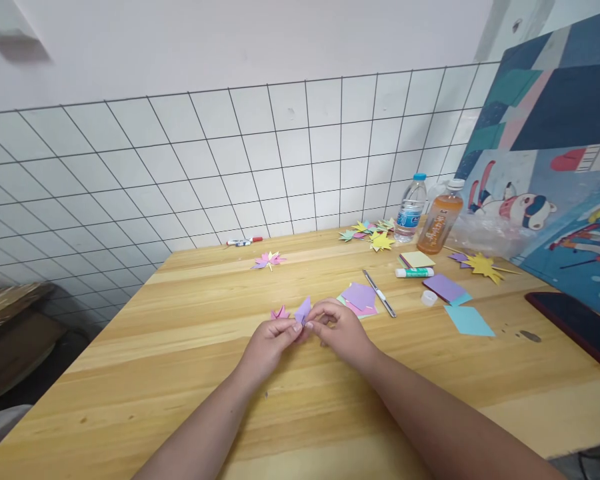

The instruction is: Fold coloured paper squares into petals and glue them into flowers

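Observation:
Between my two hands is a small folded piece of purple paper [303,311], its pointed tip standing up. My left hand [274,340] pinches it from the left with thumb and finger. From the right, my right hand [341,330] grips its lower edge, with the fingers curled. Just beyond my left hand a pink folded paper piece [281,312] lies on the wooden table [180,373], partly hidden. Right of my right hand lies a stack of purple, pink and green paper squares [359,297], with a utility knife [379,293] beside it.
Markers [245,241] and a pink-purple paper star [269,261] lie toward the back. Further right are paper stars [381,241], a water bottle [411,208], an orange drink bottle [440,219], a glue stick [415,273], its cap [429,298], blue paper [469,321] and a dark phone [575,327].

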A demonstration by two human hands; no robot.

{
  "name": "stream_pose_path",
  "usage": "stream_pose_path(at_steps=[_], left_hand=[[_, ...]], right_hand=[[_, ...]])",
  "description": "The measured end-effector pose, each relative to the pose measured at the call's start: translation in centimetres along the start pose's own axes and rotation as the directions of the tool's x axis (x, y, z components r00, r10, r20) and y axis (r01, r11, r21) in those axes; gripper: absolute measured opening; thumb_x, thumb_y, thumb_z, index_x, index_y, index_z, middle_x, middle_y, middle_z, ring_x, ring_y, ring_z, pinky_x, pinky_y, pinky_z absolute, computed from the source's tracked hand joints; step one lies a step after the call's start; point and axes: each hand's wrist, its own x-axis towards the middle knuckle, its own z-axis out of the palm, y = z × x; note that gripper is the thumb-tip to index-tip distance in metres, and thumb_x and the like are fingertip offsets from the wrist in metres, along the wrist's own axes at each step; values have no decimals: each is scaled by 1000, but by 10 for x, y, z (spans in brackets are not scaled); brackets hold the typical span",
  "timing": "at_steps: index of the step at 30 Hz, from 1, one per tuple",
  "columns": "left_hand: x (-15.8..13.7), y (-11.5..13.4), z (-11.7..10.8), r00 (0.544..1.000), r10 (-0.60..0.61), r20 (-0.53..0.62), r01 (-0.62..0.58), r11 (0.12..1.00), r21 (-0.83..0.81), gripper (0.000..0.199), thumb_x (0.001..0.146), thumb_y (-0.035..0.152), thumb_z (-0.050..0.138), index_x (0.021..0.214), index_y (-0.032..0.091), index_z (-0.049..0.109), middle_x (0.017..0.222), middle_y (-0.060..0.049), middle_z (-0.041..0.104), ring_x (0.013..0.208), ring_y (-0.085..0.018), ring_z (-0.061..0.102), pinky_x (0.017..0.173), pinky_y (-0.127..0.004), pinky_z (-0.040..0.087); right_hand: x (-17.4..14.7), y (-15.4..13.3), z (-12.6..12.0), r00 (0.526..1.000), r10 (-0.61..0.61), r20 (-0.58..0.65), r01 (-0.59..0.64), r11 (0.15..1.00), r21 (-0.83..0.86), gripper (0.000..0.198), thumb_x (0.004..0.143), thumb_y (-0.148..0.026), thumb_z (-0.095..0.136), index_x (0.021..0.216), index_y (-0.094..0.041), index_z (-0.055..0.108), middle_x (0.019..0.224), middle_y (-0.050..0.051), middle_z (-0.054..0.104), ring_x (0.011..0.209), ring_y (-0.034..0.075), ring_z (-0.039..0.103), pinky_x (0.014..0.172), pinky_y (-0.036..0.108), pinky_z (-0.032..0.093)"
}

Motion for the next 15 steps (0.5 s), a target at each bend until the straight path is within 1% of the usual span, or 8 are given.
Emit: stream_pose_path(at_steps=[2,4,5,7,10,13,15], left_hand=[[-1,-1,1,997,66,30,-70,989,128,35,81,43,53,59,19,65,60,2,57,62,-15,49,81,-33,37],[-2,-1,2,993,101,54,-110,973,205,35,83,42,51,60,19,65,58,3,56,60,-14,48,82,-33,37],[-2,-2,2,993,100,55,-110,971,210,35,83,41,51,61,19,65,59,3,57,61,-14,49,81,-33,37],[-1,-3,2,997,73,37,-78,983,165,34,82,42,52,64,18,66,63,1,61,64,-16,52,76,-32,39],[1,-5,0,1000,15,-19,-15,999,43,35,79,45,54,66,15,68,68,-5,66,68,-19,55,72,-31,40],[3,-6,-1,1000,13,-22,-13,1000,-15,36,79,46,55,64,15,68,65,-5,65,65,-18,54,72,-31,40],[3,-5,-1,1000,31,-2,-31,1000,-3,35,80,44,55,63,15,67,64,-4,64,66,-18,54,72,-30,40]], right_hand=[[1,0,1,994,112,14,-113,987,112,14,70,-31,63,77,-18,60,80,2,60,64,12,56,47,21,46],[2,-1,1,987,163,8,-162,973,166,15,70,-31,63,76,-18,58,72,0,60,62,12,55,46,20,46],[2,-1,1,985,170,1,-167,970,175,15,70,-31,62,76,-17,58,69,0,60,61,11,55,47,20,45],[2,-2,0,986,166,5,-164,968,190,15,70,-30,62,75,-17,58,69,0,61,61,11,56,47,19,44],[1,-3,-1,989,139,40,-145,971,191,15,72,-29,59,81,-18,61,76,2,64,66,13,58,52,21,47],[0,-1,0,996,72,43,-77,990,118,16,70,-27,62,84,-18,62,80,2,65,71,14,59,56,23,47],[0,1,2,999,44,30,-46,996,76,14,68,-26,65,79,-18,61,77,1,64,70,14,58,56,22,46]])
